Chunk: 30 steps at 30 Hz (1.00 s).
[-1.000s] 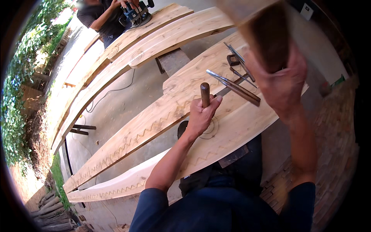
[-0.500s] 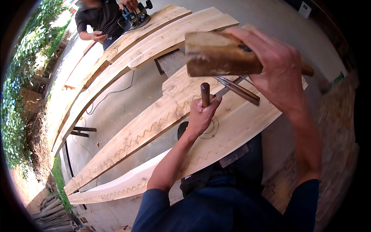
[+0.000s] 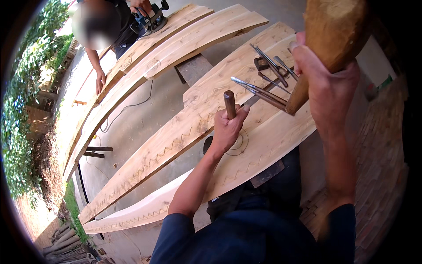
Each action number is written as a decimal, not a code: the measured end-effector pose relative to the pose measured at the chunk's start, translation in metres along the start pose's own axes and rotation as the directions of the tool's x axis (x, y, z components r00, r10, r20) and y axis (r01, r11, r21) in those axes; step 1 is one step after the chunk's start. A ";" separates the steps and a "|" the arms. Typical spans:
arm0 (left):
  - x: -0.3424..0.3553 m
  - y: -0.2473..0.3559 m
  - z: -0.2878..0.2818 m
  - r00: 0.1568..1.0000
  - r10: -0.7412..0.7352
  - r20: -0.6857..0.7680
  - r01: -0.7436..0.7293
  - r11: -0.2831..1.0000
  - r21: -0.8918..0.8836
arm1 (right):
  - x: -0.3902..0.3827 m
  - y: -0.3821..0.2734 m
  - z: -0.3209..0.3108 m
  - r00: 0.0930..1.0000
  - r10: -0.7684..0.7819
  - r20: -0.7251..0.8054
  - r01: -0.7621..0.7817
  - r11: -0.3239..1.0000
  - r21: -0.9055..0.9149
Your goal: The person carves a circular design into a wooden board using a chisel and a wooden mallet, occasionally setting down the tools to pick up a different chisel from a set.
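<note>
My left hand (image 3: 227,130) is wrapped round an upright dark wooden tool handle (image 3: 229,104), over the near pale curved board (image 3: 259,154) by pencilled circles; the tool's lower end is hidden by the hand. My right hand (image 3: 325,88) grips a wooden mallet (image 3: 334,31), raised at the upper right. Several chisels and gouges (image 3: 262,95) and a small dark block-like tool (image 3: 260,64) lie on the boards between my hands. A second long board (image 3: 154,158) with zigzag markings lies alongside.
A co-worker (image 3: 123,31) at the upper left has one hand on a blue router (image 3: 149,20) and another on a curved plank (image 3: 101,99). More planks (image 3: 206,37) rest on supports (image 3: 99,152). A cord (image 3: 129,112) runs over the concrete. Greenery (image 3: 20,110) lines the left.
My right hand swung the mallet down to the left, then lifted it back up, uncovering the chisels. My left hand stayed nearly still. The co-worker's lower hand has moved down along the plank.
</note>
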<state>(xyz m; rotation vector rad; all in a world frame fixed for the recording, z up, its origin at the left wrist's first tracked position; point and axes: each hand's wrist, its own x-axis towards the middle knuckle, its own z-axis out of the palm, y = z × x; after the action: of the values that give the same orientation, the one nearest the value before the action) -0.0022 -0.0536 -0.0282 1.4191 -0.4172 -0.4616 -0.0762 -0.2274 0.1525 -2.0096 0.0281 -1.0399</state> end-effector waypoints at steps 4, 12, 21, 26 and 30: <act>0.003 0.005 0.002 0.999 -0.031 -0.010 0.031 1.000 -0.007 | -0.003 0.025 0.002 0.867 -0.091 0.489 0.407 0.696 -0.591; 0.021 0.017 -0.032 0.918 -0.027 -0.396 -0.164 0.884 -0.439 | -0.105 0.082 0.004 0.886 0.330 0.325 -0.384 0.915 0.120; -0.017 0.008 -0.046 0.991 0.102 -0.084 -0.131 0.826 -0.548 | -0.170 0.129 0.017 0.579 0.701 0.416 -0.794 0.601 0.090; -0.017 -0.007 -0.045 0.992 0.126 -0.022 -0.119 0.852 -0.510 | -0.170 0.122 0.024 0.712 0.535 0.455 -0.535 0.833 -0.143; -0.017 -0.010 -0.044 0.990 0.138 0.002 -0.119 0.864 -0.490 | -0.169 0.127 0.023 0.689 0.580 0.435 -0.622 0.781 -0.055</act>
<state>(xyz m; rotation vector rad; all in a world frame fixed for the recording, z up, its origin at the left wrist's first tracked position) 0.0065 -0.0082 -0.0429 0.8842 -0.3887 -0.4466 -0.1289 -0.2301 -0.0539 -1.8905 0.3759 -0.1557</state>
